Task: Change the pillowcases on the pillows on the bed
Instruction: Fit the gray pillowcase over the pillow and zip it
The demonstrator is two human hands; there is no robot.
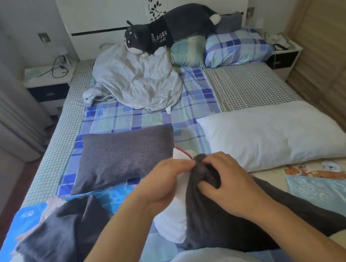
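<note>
At the lower centre of the frame, both hands work on a white pillow (pixel 174 220) half inside a dark grey case (pixel 232 215). The left hand (pixel 163 186) pinches the pillow's corner, fingers closed on the white fabric; the right hand (pixel 226 181) bunches the case's edge, fingers curled shut on the cloth. This stuff looks soft and light, floppy rather than stiff, so the case will sag unless held at its open hem, and the pillow is best gripped by a corner. A finished grey pillow (pixel 123 156) lies at centre left, a bare white pillow (pixel 275 135) at centre right, both on the bed (pixel 187 111). Another dark case (pixel 56 238) waits lower left.
</note>
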